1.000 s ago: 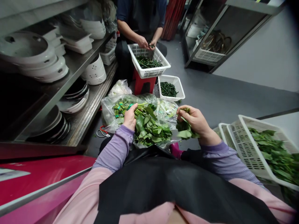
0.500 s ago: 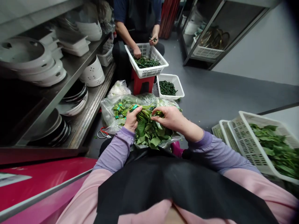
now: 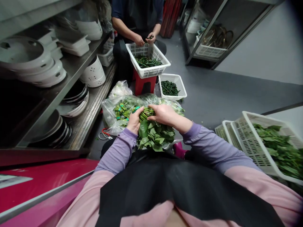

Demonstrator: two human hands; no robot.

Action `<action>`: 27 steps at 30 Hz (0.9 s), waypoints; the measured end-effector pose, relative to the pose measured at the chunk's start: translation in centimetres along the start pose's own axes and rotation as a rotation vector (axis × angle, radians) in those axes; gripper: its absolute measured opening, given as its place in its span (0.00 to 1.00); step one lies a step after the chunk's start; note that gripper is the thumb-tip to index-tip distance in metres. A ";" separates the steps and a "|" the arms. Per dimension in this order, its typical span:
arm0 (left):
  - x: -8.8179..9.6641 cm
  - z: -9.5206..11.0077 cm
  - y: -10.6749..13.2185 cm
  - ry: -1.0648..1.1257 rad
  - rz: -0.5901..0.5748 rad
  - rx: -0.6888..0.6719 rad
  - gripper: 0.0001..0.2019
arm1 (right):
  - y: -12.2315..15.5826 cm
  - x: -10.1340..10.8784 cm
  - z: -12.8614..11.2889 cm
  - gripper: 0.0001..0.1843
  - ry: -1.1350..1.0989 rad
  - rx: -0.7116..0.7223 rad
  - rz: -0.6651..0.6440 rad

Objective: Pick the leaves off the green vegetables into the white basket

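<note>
A bunch of leafy greens [image 3: 155,135] lies across my front, its stems pointing up and left, its leaves hanging toward my lap. My left hand [image 3: 134,119] is closed round the stems, beside a green band. From the right, my right hand [image 3: 163,114] grips the same stems, thumb and fingers closed on them; some fingertips are hidden. Under and beyond the bunch is a clear plastic bag [image 3: 107,110] with more banded bunches [image 3: 120,110] in it.
Scissors [image 3: 104,134] with red handles lie on the floor at left. A crate of leafy greens [image 3: 247,121] stands at right. Ahead, a co-worker's hands [image 3: 144,39] are over a white basket [image 3: 148,74] on a red stool [image 3: 145,85]. Shelves of dishes [image 3: 78,78] line the left.
My right hand has moved left and closed on the stems near my left hand. The co-worker's hand has lifted out of the basket and come beside the other hand.
</note>
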State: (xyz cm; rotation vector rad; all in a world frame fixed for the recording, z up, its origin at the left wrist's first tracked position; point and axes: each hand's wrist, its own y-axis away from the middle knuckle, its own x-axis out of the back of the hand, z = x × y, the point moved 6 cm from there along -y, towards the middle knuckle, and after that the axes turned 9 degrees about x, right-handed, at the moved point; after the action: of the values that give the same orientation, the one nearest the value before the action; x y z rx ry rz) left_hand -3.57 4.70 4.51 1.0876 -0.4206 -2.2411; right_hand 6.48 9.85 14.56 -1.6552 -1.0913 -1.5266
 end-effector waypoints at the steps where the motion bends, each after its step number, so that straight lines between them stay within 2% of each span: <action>1: -0.1 0.1 0.1 0.011 -0.010 -0.004 0.13 | -1.0 -0.4 0.0 0.28 0.007 0.011 -0.052; 3: 0.0 0.5 0.2 0.018 -0.036 -0.022 0.13 | -2.7 -1.0 0.1 0.23 0.016 0.040 -0.116; 6: 0.3 1.1 0.1 -0.025 -0.065 -0.036 0.14 | -4.4 -1.7 0.0 0.20 0.013 0.110 -0.165; 9: 1.4 2.5 -0.2 -0.058 -0.025 -0.079 0.15 | -5.1 -2.4 0.5 0.17 0.102 0.160 -0.132; 12: 3.4 4.6 -0.6 -0.049 0.113 -0.165 0.13 | -5.8 -3.3 2.6 0.15 0.197 0.086 -0.087; 14: 4.2 5.8 -0.9 -0.041 0.130 -0.183 0.12 | -7.0 -4.0 4.3 0.16 0.186 -0.010 -0.069; 16: 4.2 6.4 -1.0 -0.030 0.066 -0.179 0.13 | -9.1 -4.7 5.2 0.17 0.125 -0.073 -0.027; 18: 3.8 6.5 -1.0 -0.025 -0.012 -0.141 0.15 | -11.8 -5.5 5.0 0.19 0.028 -0.075 -0.009; 21: 3.4 6.0 -1.0 -0.015 -0.060 -0.069 0.17 | -14.8 -6.3 4.2 0.35 -0.080 -0.064 -0.037; 23: 3.7 5.8 -1.3 0.010 -0.023 -0.059 0.18 | -15.0 -5.9 3.8 0.39 -0.088 -0.074 -0.024; 25: 3.9 5.6 -1.6 0.034 0.030 -0.056 0.20 | -13.5 -5.1 3.3 0.30 -0.125 -0.045 0.010; 27: 3.7 5.1 -2.0 0.041 0.048 -0.039 0.20 | -11.1 -4.5 2.3 0.21 -0.247 0.041 0.003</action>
State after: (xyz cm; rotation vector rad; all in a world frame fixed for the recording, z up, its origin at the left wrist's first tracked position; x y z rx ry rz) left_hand -10.12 3.93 4.37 1.0901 -0.3805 -2.1727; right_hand -2.18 16.22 8.84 -1.8518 -1.2385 -1.3130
